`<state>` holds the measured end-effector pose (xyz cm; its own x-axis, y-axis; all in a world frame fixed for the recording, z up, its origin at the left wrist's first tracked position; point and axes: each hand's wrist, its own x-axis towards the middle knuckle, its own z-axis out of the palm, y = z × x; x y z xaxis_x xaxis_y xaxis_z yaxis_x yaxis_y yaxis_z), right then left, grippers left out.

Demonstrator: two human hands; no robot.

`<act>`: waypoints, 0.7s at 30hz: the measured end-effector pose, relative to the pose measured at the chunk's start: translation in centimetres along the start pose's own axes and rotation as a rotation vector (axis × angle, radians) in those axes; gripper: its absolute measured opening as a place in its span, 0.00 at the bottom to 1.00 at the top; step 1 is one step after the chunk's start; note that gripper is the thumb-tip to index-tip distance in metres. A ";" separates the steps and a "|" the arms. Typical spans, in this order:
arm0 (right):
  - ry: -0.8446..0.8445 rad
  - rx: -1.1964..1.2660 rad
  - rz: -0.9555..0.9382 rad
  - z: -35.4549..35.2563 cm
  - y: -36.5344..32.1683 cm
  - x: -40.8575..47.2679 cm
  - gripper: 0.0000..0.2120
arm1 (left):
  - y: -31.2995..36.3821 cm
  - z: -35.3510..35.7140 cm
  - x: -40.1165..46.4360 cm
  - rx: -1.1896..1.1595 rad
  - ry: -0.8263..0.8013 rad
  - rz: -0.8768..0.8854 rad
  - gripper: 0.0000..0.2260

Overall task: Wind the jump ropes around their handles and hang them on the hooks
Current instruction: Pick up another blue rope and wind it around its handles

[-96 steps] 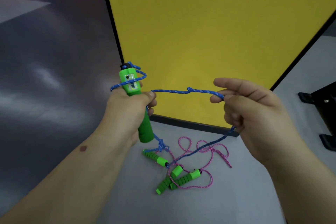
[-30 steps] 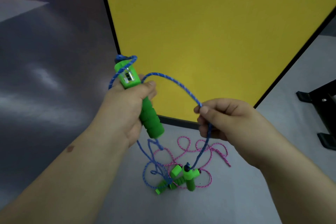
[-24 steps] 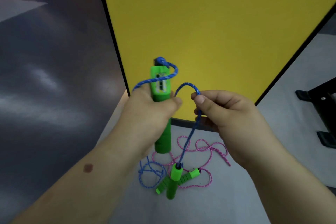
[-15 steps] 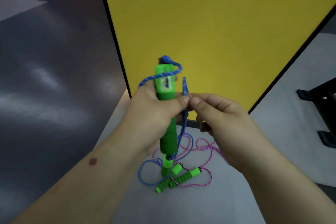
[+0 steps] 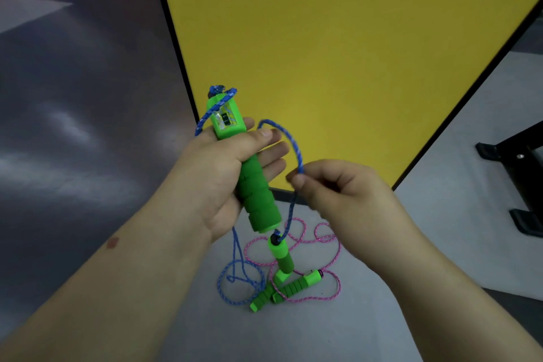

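Step in hand: winding the blue rope [image 5: 294, 146] onto the counter handle [image 5: 244, 167]. Left hand [image 5: 217, 173] grip is closed around the handle; right hand [image 5: 338, 188] pinches the rope beside it. Next: pass the loop around the handle, keeping tension. Pink rope [image 5: 329, 247] lies on the floor [image 5: 440, 214] below

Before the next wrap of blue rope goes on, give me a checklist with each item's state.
1. Left hand grips the counter handle firmly: ok.
2. Right hand pinches the blue rope: ok.
3. Second blue-rope handle hangs free below: ok.
4. Blue slack clear of the pink rope on the floor: not ok; they overlap beside the pink rope's handles.
5. Earlier turns lie snug on the handle: not ok; only a loose loop near its top.
6. Hooks within reach: cannot tell; none in view.
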<state>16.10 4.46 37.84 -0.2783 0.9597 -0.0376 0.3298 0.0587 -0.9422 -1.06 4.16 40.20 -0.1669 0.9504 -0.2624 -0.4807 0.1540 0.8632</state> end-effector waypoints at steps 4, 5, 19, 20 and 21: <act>0.107 0.198 -0.076 -0.5 -0.9 0.2 0.06 | -1.2 -0.4 -0.2 0.465 -0.187 0.043 0.19; 0.100 0.252 -0.083 -0.5 -1.2 0.2 0.07 | -1.5 0.0 -0.5 0.553 -0.248 0.043 0.17; -0.101 0.021 0.014 -0.6 -0.1 0.0 0.08 | -0.3 0.3 -0.1 -0.027 -0.050 0.059 0.13; -0.062 0.088 -0.002 -0.6 -0.3 0.0 0.07 | -0.6 0.2 -0.1 0.067 -0.055 0.085 0.14; -0.031 0.151 -0.013 -0.7 -0.4 0.1 0.07 | -0.9 0.2 -0.2 0.176 -0.076 0.112 0.16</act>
<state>16.58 4.71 38.46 -0.3104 0.9500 -0.0328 0.1869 0.0272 -0.9820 -0.39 3.88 39.53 -0.1421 0.9808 -0.1335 -0.3037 0.0852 0.9490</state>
